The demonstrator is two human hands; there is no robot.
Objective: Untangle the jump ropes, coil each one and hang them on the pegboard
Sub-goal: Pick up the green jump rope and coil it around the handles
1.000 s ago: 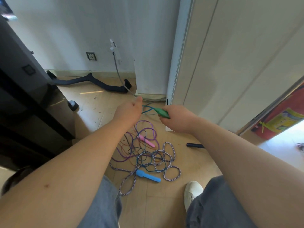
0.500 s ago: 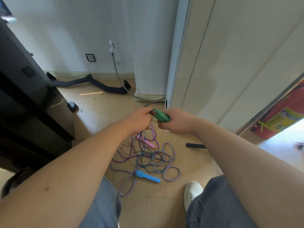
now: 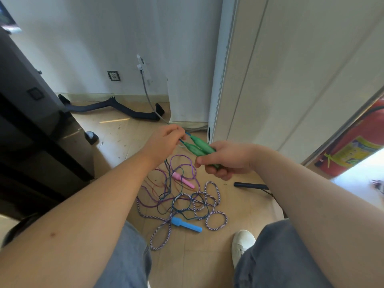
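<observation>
Right hand (image 3: 226, 161) clamped round two green handles (image 3: 199, 147), held side by side above rope pile (image 3: 180, 196). Left hand (image 3: 164, 142) pinched thin cords (image 3: 187, 133) at handle tips, also above pile. Pile lay on floor (image 3: 128, 134): pink handle (image 3: 182, 179) inside it, blue handle (image 3: 186, 224) at near edge. Black cabinet (image 3: 31, 132) edge left of pile, white panel (image 3: 218, 80) edge right. Bare floor beyond pile.

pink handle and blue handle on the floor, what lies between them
Head view: tangled loops of thin purple cord, dark teal cord and striped braided rope lie between the pink plastic handle and blue plastic handle.
</observation>
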